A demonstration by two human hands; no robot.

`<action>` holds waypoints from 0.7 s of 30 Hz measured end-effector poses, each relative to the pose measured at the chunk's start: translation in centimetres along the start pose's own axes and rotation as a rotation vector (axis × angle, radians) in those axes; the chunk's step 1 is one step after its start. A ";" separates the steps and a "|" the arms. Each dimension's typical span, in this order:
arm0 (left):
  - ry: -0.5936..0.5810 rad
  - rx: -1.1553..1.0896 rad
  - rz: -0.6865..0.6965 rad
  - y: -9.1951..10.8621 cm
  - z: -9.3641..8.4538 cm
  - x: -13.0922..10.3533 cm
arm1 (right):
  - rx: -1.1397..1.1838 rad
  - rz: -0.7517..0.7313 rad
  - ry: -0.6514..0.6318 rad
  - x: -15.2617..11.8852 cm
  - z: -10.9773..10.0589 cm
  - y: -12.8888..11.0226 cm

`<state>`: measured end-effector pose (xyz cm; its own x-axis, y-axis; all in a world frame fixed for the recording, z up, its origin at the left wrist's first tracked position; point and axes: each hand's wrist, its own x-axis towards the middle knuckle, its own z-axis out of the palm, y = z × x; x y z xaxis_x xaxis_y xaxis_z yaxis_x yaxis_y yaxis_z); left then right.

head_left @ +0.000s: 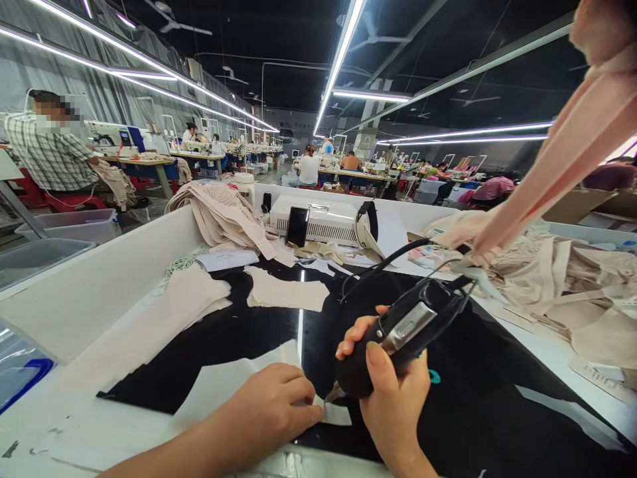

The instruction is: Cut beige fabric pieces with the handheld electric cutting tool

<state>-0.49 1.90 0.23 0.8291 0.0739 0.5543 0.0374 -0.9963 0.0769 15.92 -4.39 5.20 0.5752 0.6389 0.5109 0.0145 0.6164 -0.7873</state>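
Note:
My right hand (393,392) is wrapped round a black corded hand tool (365,372) with a silver panel on its side and a small metal tip. The tip points down and left, at the edge of a pale fabric piece (219,385) on the black board (259,332). My left hand (279,405), fingers curled and pressed together, holds that piece close by the tip. Part of the piece lies hidden under my left hand. A twisted pink fabric strip (537,166) runs from the upper right down to the tool's rear end, where a black cable (388,259) also leads.
Beige cut pieces (184,299) lie at the left, another piece (288,292) beyond my hands. Stacked fabric strips (223,212), a white vented box (323,222) and a phone (297,227) stand behind. Beige garments (572,279) heap at right. White walls (99,285) edge the table; people sit at sewing machines beyond.

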 end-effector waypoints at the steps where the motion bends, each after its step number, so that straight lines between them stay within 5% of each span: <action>1: -0.001 -0.001 -0.001 0.0 0.0 0.0 | -0.006 0.001 0.002 0.0 0.1 0.0; 21: 0.003 -0.004 -0.003 0.0 -0.2 0.0 | -0.056 0.013 0.054 0.4 -1.1 -1.1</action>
<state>-0.64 1.88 0.41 0.8270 0.0775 0.5569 0.0378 -0.9959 0.0825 17.01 -5.35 5.88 0.6185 0.6201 0.4827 0.0520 0.5806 -0.8125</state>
